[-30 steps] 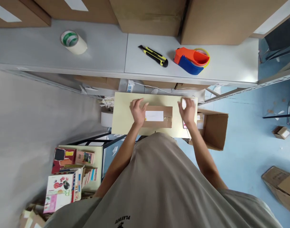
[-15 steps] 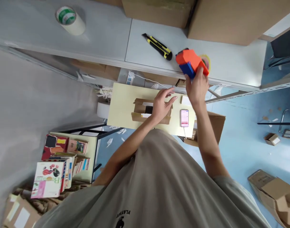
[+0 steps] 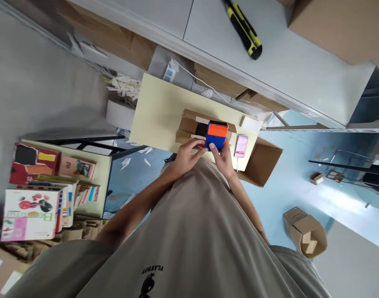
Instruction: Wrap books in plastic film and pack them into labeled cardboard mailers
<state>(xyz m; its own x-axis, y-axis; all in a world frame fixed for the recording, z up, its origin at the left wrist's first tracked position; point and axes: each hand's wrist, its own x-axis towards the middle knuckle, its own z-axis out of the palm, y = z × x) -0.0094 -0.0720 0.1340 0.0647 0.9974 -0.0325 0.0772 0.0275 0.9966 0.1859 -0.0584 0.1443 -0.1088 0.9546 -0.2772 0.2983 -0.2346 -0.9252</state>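
Note:
An orange and blue tape dispenser (image 3: 216,135) with a black toothed edge is held over the cream table, close to my body. My right hand (image 3: 224,159) grips it from the right, the thumb lying on its blue part. At its lower left side is my left hand (image 3: 189,156), fingers and thumb closed against the blue edge. Behind and below the dispenser lies an open cardboard box (image 3: 187,124) with something dark inside, partly covered by the dispenser. A phone (image 3: 241,145) with a lit screen rests to the right, a cable at its lower end.
A grey shelf (image 3: 208,37) runs above the cream table (image 3: 158,111), bearing a yellow and black utility knife (image 3: 243,31) and cartons. Books (image 3: 32,215) are stacked on a stand at left. An open carton (image 3: 265,161) stands right of the table.
My right hand has brought the tape dispenser down from the shelf to in front of my body. My left hand has moved from above the cardboard box to the dispenser. The view has shifted.

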